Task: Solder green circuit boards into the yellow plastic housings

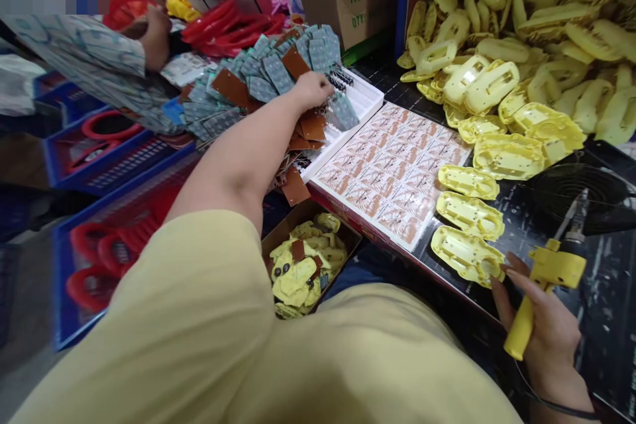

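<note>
My left hand (pixel 314 89) reaches into a heap of small circuit boards (pixel 278 73). Its fingers are pinched at a greenish-grey circuit board (pixel 342 111) that hangs over a white tray (pixel 334 144). In my right hand (pixel 546 328) is a yellow soldering gun (pixel 556 266), its metal tip pointing up and away. The fingertips of that hand touch the end of the nearest yellow plastic shell (pixel 466 253). Two similar shells, a middle one (pixel 470 215) and a farther one (pixel 468 181), lie in a row beyond it, hollow side up.
A printed sheet (pixel 392 169) covers the bench between the tray and shells. More yellow shells (pixel 546 33) are piled at the back right. Below the bench edge stands a carton of yellow parts (pixel 308 265). Blue crates (pixel 64 278) hold red rings; a co-worker's hand (pixel 155 38) is at the left.
</note>
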`<action>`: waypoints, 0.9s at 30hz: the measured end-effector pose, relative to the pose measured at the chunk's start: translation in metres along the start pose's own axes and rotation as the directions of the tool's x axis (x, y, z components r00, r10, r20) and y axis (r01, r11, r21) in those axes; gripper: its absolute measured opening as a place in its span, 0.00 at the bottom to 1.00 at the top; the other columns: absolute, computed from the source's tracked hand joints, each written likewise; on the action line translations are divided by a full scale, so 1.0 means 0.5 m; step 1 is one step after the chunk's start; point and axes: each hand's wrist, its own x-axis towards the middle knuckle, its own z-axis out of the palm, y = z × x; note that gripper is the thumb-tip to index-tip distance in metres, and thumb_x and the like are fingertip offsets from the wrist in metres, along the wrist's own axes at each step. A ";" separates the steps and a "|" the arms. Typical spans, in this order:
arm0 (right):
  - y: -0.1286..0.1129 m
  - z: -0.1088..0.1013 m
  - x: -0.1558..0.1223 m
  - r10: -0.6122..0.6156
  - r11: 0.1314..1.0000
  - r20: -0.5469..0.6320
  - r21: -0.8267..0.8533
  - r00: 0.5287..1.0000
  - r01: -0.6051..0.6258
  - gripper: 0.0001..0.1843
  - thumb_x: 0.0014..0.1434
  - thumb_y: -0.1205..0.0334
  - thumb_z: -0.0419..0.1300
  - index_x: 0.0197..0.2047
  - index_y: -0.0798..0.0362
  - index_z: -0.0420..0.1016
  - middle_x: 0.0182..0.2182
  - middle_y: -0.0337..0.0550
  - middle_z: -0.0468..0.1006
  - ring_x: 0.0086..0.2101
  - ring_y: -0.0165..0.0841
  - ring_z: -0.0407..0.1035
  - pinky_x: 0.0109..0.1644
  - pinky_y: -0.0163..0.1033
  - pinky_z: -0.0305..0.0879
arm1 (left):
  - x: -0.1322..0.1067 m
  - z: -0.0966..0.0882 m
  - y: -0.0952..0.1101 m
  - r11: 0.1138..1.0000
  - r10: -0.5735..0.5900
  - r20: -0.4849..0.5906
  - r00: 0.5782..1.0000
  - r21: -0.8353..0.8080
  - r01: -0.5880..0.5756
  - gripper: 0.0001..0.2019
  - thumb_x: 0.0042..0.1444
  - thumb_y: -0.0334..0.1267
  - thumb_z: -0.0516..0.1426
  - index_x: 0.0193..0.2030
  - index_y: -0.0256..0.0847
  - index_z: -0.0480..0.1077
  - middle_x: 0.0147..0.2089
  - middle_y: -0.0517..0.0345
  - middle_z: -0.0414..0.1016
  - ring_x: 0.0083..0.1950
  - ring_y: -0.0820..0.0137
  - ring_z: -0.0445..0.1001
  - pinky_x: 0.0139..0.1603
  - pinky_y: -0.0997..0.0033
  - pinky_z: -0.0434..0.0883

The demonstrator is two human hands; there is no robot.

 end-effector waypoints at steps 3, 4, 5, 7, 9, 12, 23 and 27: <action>-0.012 -0.008 0.021 -0.146 0.987 -0.060 -0.072 0.987 0.142 0.24 0.64 0.67 0.74 0.60 0.46 0.76 0.51 0.42 0.88 0.38 0.35 0.84 0.40 0.38 0.77 | -0.025 -0.029 0.042 0.955 -0.043 -0.063 0.997 -0.295 0.023 0.14 0.79 0.34 0.51 0.42 0.37 0.76 0.48 0.55 0.85 0.55 0.69 0.79 0.64 0.64 0.73; -0.016 -0.009 0.029 -0.162 0.985 -0.078 -0.066 0.984 0.157 0.24 0.63 0.68 0.74 0.60 0.47 0.76 0.51 0.42 0.88 0.38 0.36 0.84 0.40 0.38 0.78 | -0.040 -0.036 0.062 0.883 -0.050 -0.050 0.997 -0.468 0.021 0.15 0.79 0.33 0.52 0.38 0.39 0.73 0.44 0.57 0.85 0.51 0.71 0.80 0.62 0.65 0.73; -0.021 -0.010 0.038 -0.169 0.985 -0.098 -0.054 0.981 0.164 0.24 0.63 0.69 0.74 0.59 0.47 0.76 0.51 0.43 0.88 0.39 0.37 0.85 0.41 0.39 0.79 | -0.059 -0.041 0.085 0.777 -0.047 -0.021 0.999 -0.629 0.023 0.16 0.78 0.32 0.53 0.35 0.40 0.71 0.40 0.59 0.83 0.48 0.72 0.80 0.60 0.65 0.73; -0.033 -0.007 0.055 -0.171 0.985 -0.134 -0.014 0.976 0.171 0.24 0.63 0.67 0.74 0.60 0.48 0.75 0.51 0.45 0.88 0.45 0.39 0.85 0.48 0.42 0.81 | -0.105 -0.041 0.138 0.565 0.017 0.061 0.998 -0.824 0.041 0.17 0.77 0.30 0.55 0.32 0.40 0.68 0.33 0.60 0.81 0.42 0.72 0.81 0.57 0.64 0.75; -0.051 0.000 0.076 -0.182 0.980 -0.167 0.053 0.969 0.193 0.25 0.64 0.66 0.74 0.60 0.49 0.73 0.54 0.48 0.87 0.52 0.41 0.84 0.56 0.46 0.82 | -0.162 -0.029 0.192 0.472 0.145 0.156 0.977 -0.879 0.071 0.15 0.76 0.30 0.55 0.33 0.39 0.69 0.33 0.60 0.80 0.41 0.70 0.84 0.56 0.61 0.77; -0.086 0.016 0.112 -0.171 0.963 -0.189 0.175 0.967 0.204 0.27 0.63 0.62 0.75 0.60 0.47 0.70 0.60 0.52 0.83 0.60 0.45 0.80 0.63 0.53 0.82 | -0.259 0.005 0.266 0.332 0.366 0.325 0.872 -0.921 0.204 0.12 0.74 0.32 0.59 0.35 0.37 0.71 0.35 0.58 0.83 0.43 0.68 0.87 0.57 0.59 0.79; -0.162 -0.003 0.137 -0.097 0.981 -0.314 0.128 0.945 0.144 0.15 0.64 0.70 0.72 0.51 0.46 0.81 0.38 0.35 0.89 0.32 0.34 0.84 0.40 0.33 0.83 | -0.448 0.144 0.288 0.315 0.614 0.251 0.749 -0.947 0.060 0.21 0.60 0.55 0.71 0.44 0.38 0.82 0.53 0.42 0.88 0.56 0.57 0.87 0.59 0.59 0.83; -0.168 -0.005 0.124 -0.117 0.986 -0.263 0.082 0.958 0.143 0.10 0.67 0.68 0.71 0.48 0.47 0.79 0.37 0.35 0.88 0.30 0.31 0.83 0.37 0.31 0.80 | -0.448 0.118 0.266 0.367 0.729 0.057 0.682 -0.873 -0.320 0.15 0.66 0.46 0.65 0.54 0.43 0.86 0.71 0.47 0.79 0.74 0.57 0.76 0.77 0.57 0.71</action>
